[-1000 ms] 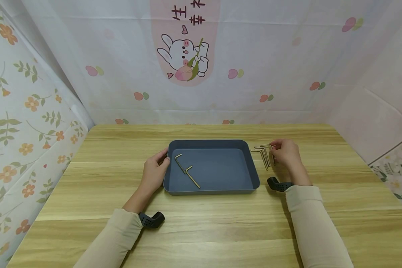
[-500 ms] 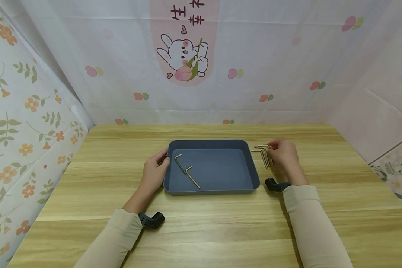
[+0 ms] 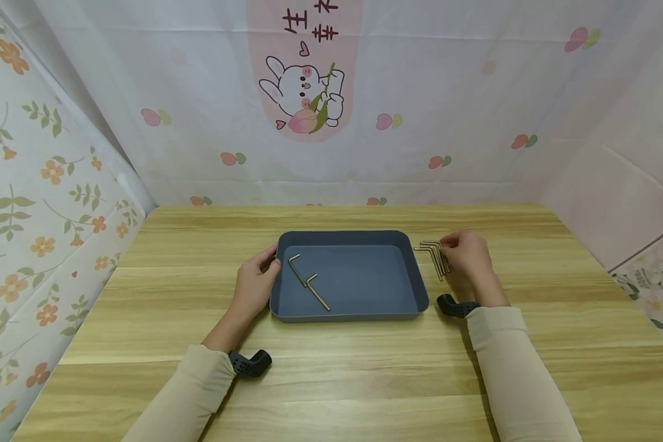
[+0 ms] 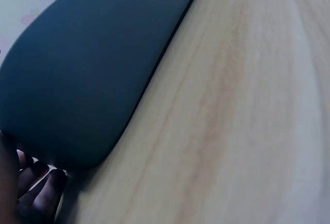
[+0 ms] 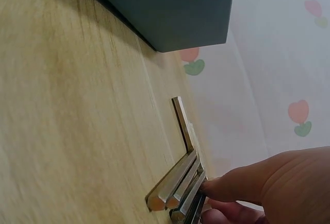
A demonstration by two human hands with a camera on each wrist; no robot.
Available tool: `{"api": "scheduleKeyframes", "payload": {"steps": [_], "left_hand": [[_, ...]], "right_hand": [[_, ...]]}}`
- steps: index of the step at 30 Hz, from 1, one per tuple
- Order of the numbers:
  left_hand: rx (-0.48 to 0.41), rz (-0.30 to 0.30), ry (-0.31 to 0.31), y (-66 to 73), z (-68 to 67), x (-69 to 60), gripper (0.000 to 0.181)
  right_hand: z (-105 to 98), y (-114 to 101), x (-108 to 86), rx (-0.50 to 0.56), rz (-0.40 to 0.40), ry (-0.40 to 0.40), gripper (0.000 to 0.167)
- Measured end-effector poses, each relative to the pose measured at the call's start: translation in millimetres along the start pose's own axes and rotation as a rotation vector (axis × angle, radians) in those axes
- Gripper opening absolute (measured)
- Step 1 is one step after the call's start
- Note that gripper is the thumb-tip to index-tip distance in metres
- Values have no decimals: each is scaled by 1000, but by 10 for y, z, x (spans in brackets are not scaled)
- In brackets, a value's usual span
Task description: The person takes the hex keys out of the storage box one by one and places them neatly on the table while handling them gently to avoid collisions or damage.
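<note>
A grey-blue tray (image 3: pixel 353 282) lies on the wooden table, with two L-shaped brass hex keys (image 3: pixel 317 293) in its left part. My left hand (image 3: pixel 255 282) grips the tray's left wall, thumb at the rim; the left wrist view shows its fingers (image 4: pixel 44 185) against the tray's outside (image 4: pixel 98 69). Right of the tray, several hex keys (image 3: pixel 434 259) lie nested side by side. My right hand (image 3: pixel 468 255) pinches the rightmost one at its bend. In the right wrist view, thumb and fingers of this hand (image 5: pixel 278 185) hold it against the other keys (image 5: pixel 172 185).
The wooden table (image 3: pixel 331 380) extends around the tray. Behind it hangs a white cloth (image 3: pixel 447 92) with a rabbit print, and a floral cloth (image 3: pixel 50 184) hangs at the left. Each wrist carries a black device (image 3: pixel 250 363).
My right hand has shifted slightly left, bringing the key it pinches up against the other nested keys. The left hand and the tray have stayed still.
</note>
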State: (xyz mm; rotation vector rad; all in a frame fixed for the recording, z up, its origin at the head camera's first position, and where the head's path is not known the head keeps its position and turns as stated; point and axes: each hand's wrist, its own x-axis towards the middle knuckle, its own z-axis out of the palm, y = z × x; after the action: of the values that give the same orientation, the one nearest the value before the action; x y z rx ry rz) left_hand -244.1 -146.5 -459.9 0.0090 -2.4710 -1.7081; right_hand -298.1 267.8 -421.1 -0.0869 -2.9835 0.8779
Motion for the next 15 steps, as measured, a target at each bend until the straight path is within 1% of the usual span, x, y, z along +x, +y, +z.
{"api": "scheduleKeyframes", "payload": {"steps": [8,15], "left_hand": [[-8,-7,-1,10,0,-6,45],[-9,-2,0,2,1,-1,45]], "right_hand": [[-23,-4,11,-1,-4,-17,31],[-45,-47,6,14,10,-36,33]]}}
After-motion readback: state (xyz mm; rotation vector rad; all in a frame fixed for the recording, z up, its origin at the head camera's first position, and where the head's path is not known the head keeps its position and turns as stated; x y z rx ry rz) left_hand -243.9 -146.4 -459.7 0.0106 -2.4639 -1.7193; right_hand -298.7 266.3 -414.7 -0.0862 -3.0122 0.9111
